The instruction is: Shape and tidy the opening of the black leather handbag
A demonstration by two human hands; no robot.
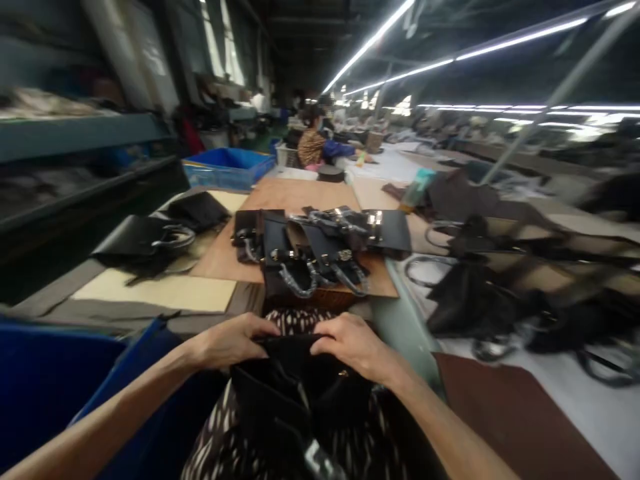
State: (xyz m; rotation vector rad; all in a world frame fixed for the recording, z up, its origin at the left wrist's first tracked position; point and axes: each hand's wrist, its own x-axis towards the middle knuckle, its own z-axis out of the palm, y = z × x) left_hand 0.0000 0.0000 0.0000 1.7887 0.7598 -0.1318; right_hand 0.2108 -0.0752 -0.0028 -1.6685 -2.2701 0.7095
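1. Fingers of my left hand curl over the top edge of the black bag and pinch it; right hand does the same just beside, knuckles up.
2. I see the black bag sits low in my lap, over patterned cloth, short of the worktop.
3. Straight ahead on the worktop: a pile of black bag pieces with metal fittings, on a brown board.
4. Left: a further black bag, a blue crate, shelving. A blue bin stands touching my left forearm.
5. Right: more dark bags, blurred.
6. Far back: a seated person.
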